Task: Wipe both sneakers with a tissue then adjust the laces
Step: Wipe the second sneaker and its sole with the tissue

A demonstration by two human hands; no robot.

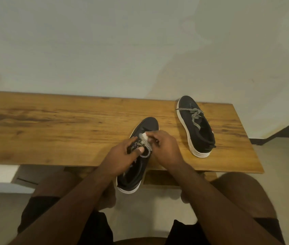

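Observation:
Two black sneakers with white soles and black-and-white checked laces lie on a wooden table (52, 124). The near sneaker (145, 128) points away from me, its heel hanging over the table's front edge. My left hand (124, 156) pinches its lace (146, 147) over the tongue. My right hand (166, 147) holds the lace from the right side, and a bit of white tissue (144, 136) shows at its fingertips. The other sneaker (195, 126) sits untouched toward the right end of the table, laces loose across its top.
The table stands against a pale wall (140, 50). Its right edge ends near a dark baseboard (281, 135). My knees and dark shorts (39, 209) are below the table's front edge, over a light floor.

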